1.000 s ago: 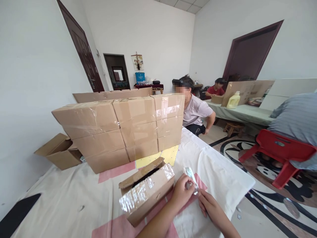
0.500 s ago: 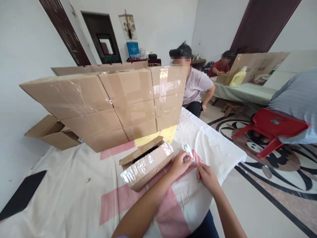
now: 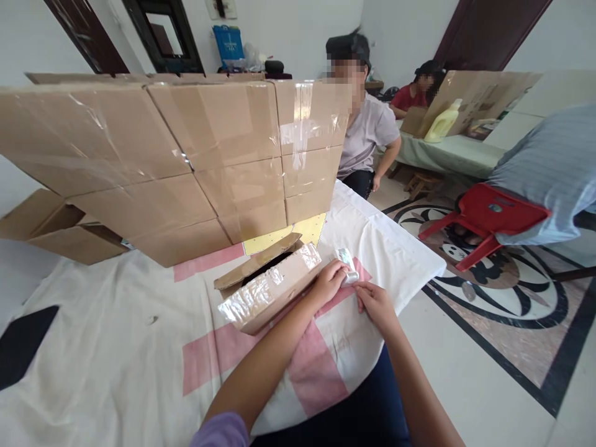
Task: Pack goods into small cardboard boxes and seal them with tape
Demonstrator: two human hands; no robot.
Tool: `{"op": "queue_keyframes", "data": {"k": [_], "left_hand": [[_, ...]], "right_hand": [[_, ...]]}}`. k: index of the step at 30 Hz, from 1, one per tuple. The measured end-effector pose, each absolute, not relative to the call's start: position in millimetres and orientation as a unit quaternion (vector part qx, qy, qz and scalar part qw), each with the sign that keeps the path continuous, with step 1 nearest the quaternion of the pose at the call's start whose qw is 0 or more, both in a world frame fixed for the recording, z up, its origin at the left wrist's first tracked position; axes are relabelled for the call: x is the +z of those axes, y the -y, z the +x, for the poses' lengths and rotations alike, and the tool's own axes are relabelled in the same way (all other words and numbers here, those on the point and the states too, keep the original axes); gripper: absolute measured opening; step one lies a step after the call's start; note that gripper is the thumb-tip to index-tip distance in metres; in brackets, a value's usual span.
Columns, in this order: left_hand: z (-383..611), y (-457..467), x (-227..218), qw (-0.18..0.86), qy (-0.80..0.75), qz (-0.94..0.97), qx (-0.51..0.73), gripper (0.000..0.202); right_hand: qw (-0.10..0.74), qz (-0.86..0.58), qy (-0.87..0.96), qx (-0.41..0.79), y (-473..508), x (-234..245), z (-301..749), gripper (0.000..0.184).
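Observation:
My left hand [image 3: 328,282] and my right hand [image 3: 374,303] meet over the cloth-covered table [image 3: 116,335], both pinching a small clear plastic packet [image 3: 347,267]. The left fingers curl round its near end and the right fingers hold its lower edge. Just left of my left hand lies a small open cardboard box [image 3: 267,287], wrapped in shiny tape, its flap raised. Behind it rises a wall of stacked, taped cardboard boxes [image 3: 186,155].
An open empty carton [image 3: 56,226] lies at the far left. A seated person [image 3: 361,127] is behind the stack, another person [image 3: 416,93] farther back by a table with a yellow jug [image 3: 440,122]. A red plastic chair [image 3: 488,217] with someone on it stands at the right.
The camera has tilted down and moved closer to the stack. Both hands have stayed on the packet, shifting slightly up the picture.

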State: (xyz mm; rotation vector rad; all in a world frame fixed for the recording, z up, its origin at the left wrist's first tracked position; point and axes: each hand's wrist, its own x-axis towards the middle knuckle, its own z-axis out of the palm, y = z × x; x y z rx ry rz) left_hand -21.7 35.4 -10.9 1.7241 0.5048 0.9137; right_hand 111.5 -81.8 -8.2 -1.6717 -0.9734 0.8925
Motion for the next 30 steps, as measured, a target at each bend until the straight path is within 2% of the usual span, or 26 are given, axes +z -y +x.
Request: {"op": "queue_keyframes", "data": {"k": [6,10,15,26,30], "left_hand": [[-22.5,-35.4,-12.5,0.544,-0.206,0.719,0.380,0.017],[-22.6,-34.2,-10.8,0.546,-0.204,0.717,0.381,0.015],[-23.3,-33.6,-10.2,0.547,-0.207,0.715,0.382,0.013],[-21.2,-35.1,-15.4,0.534,-0.206,0.722,0.389,0.014],[-21.1,-35.7,-15.3,0.529,-0.208,0.726,0.387,0.014]], "right_hand": [[0.523,-0.694,0.345,0.356,79.1,-7.4,103.5,0.035],[0.543,-0.715,0.321,0.302,80.9,-7.3,97.6,0.036],[0.529,-0.737,0.343,0.241,84.2,-3.5,87.0,0.037],[0.547,-0.748,0.323,0.193,74.2,-4.9,78.6,0.037],[0.541,-0.754,0.325,0.181,73.6,-2.5,75.2,0.031]]}}
